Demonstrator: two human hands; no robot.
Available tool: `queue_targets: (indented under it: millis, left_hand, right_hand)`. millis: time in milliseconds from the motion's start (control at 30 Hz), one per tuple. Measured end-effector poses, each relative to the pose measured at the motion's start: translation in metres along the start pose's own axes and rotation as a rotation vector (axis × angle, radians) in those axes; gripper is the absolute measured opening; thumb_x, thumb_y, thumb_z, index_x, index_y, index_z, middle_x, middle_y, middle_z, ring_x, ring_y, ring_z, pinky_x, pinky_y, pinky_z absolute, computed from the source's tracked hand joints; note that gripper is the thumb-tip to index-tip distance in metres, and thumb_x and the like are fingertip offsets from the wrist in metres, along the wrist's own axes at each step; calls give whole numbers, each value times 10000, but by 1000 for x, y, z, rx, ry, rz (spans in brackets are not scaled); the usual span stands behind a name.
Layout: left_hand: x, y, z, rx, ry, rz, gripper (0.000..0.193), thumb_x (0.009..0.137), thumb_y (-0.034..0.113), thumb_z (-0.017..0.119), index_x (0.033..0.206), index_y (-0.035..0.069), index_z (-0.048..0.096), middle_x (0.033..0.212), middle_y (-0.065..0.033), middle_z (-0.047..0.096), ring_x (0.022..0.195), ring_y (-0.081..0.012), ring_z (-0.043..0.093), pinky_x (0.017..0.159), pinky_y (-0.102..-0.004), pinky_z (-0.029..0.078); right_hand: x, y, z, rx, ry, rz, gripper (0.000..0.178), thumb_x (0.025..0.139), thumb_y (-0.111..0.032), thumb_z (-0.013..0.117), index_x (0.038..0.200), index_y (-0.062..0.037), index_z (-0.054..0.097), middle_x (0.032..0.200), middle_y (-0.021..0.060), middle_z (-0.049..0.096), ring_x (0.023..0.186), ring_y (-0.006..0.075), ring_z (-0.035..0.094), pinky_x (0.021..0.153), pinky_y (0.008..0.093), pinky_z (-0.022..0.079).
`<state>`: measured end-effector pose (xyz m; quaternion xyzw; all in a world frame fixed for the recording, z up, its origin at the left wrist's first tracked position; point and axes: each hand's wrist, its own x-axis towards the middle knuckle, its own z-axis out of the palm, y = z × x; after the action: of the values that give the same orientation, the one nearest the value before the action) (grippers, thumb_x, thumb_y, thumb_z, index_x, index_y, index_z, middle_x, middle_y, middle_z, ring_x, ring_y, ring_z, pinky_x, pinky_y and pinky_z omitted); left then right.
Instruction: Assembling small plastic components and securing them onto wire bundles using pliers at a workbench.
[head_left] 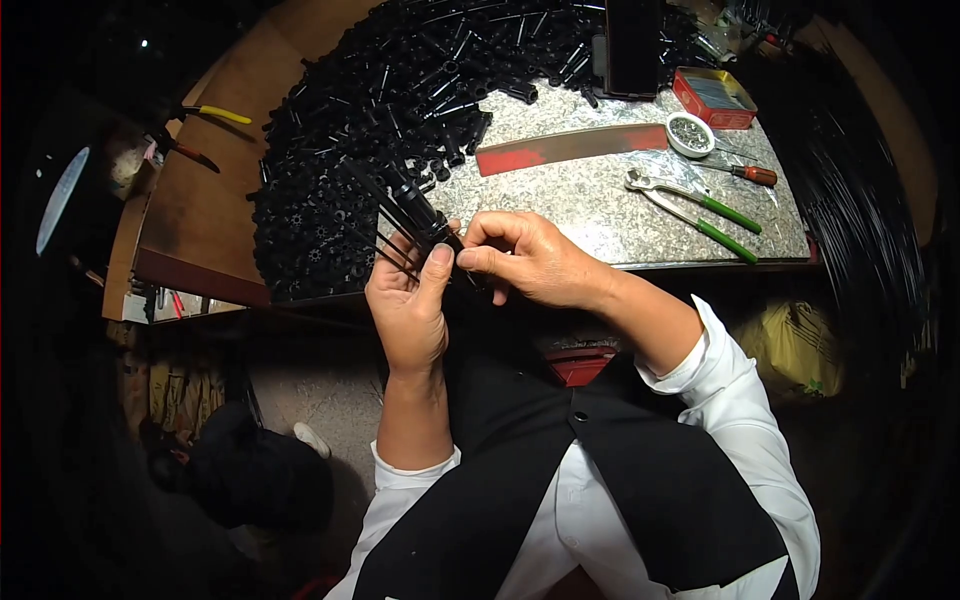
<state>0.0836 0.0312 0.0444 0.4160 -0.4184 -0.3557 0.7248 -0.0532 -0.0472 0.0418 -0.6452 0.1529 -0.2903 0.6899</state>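
In front of my body, at the table's near edge, my left hand (408, 300) is closed around a black cylindrical part that looks like an umbrella runner (416, 207). Several thin black ribs (372, 190) fan out from it to the upper left, some passing between my left fingers. My left thumb presses on its lower end. From the right, my right hand (530, 258) meets it there, thumb and forefinger pinched together at the joint. Whatever small piece lies in that pinch is too hidden to make out.
A big heap of black plastic parts (360, 120) covers the table's left and back. Green-handled pliers (700, 215), an orange screwdriver (755, 175), a white bowl (690, 135) of small metal bits, a red tin (715, 98) and a red-brown strip (570, 150) lie right. Long black rods (860, 220) hang beyond.
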Motion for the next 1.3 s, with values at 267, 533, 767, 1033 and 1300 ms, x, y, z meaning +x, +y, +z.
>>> queue_targets:
  millis: [267, 533, 767, 1033, 1300]
  left_hand:
    - [-1, -2, -2, 13, 29, -23, 261, 832, -25, 642, 1082, -31, 567, 999, -105, 644, 901, -141, 617, 837, -260, 494]
    - [-1, 3, -3, 26, 24, -32, 243, 818, -38, 651, 1049, -44, 576, 991, -116, 651, 889, -143, 625, 819, -265, 508]
    - [-3, 4, -7, 61, 14, 0, 253, 810, -45, 655, 1047, -58, 568, 993, -144, 653, 881, -151, 632, 812, -266, 515]
    - [-4, 2, -11, 6, -12, 38, 272, 822, -52, 633, 1080, -64, 551, 1032, -148, 640, 959, -179, 622, 879, -285, 491]
    - [-8, -4, -6, 51, 38, 74, 266, 872, -47, 552, 1136, -50, 516, 1089, -137, 614, 994, -159, 593, 913, -288, 459]
  right_hand:
    - [2, 9, -1, -267, 54, -233, 170, 891, -133, 606, 800, -3, 546, 757, 7, 498, 660, 66, 463, 567, 223, 409]
    - [4, 1, -5, -190, -1, -82, 207, 877, -179, 630, 780, -4, 576, 680, 16, 546, 633, 83, 512, 589, 251, 431]
    - [9, 5, -12, -27, -91, 103, 241, 880, -251, 646, 792, -29, 613, 721, 0, 595, 634, 73, 562, 593, 222, 458]
    - [8, 8, -8, -12, -46, 98, 231, 874, -230, 652, 774, -26, 608, 676, 4, 587, 614, 72, 555, 575, 217, 443]
    - [11, 8, 7, -62, 102, 87, 211, 862, -185, 661, 747, -22, 591, 655, 21, 595, 585, 70, 547, 545, 223, 441]
